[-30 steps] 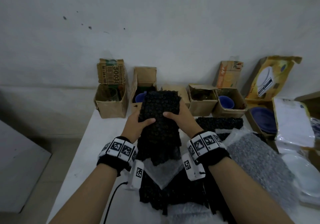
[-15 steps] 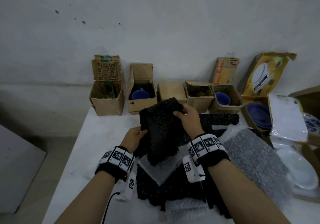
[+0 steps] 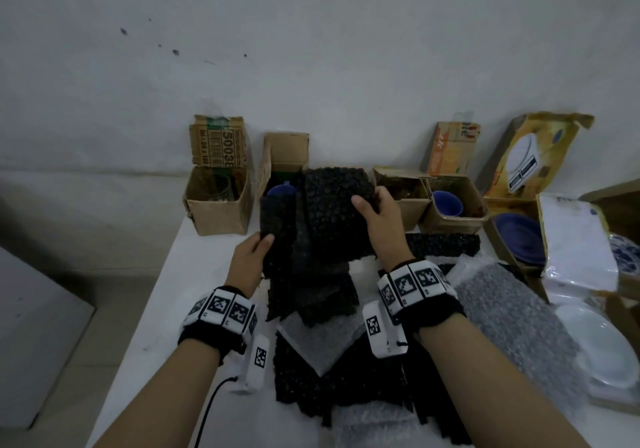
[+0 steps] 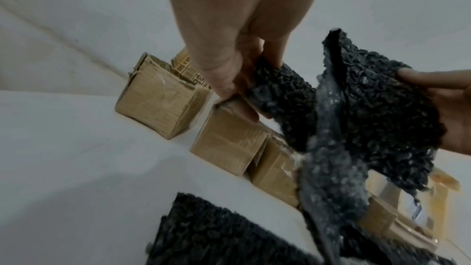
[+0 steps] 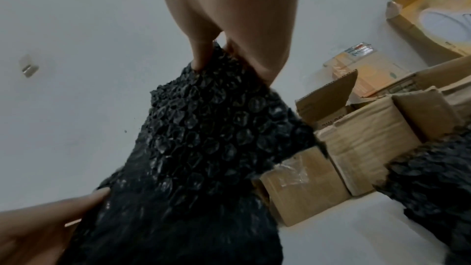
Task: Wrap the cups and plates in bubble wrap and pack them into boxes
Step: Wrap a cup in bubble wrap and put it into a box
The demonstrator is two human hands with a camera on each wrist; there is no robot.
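A white table (image 3: 194, 274) stands against a pale wall (image 3: 311, 49) and carries everything here. Along its far edge runs a row of small open cardboard boxes (image 3: 216, 202); 2 of them each show a blue cup (image 3: 446, 202) inside. At the far right, a larger yellow box (image 3: 533, 157) printed with a plate picture stands open, with a dark blue plate (image 3: 519, 240) lying in its lower half. A white plate (image 3: 602, 347) rests at the near right edge of the table.

Loose sheets cover the middle of the table: a clear bubble wrap sheet (image 3: 512, 326) to the right and black bubble wrap pieces (image 3: 346, 378) spread near the person, with another black strip (image 3: 446, 245) lying just in front of the boxes.

Above that pile, both hands hold up 1 black bubble wrap sheet (image 3: 325, 219), lifted off the table and hanging in folds in front of the middle boxes. The left hand (image 3: 247, 262) pinches the sheet's lower left edge, its fingers (image 4: 229, 80) curled round the wrap. The right hand (image 3: 381, 219) grips the upper right side, thumb on the near face and fingers (image 5: 201, 53) closed behind it. Both wrists wear bands with black-and-white square markers (image 3: 412, 281).
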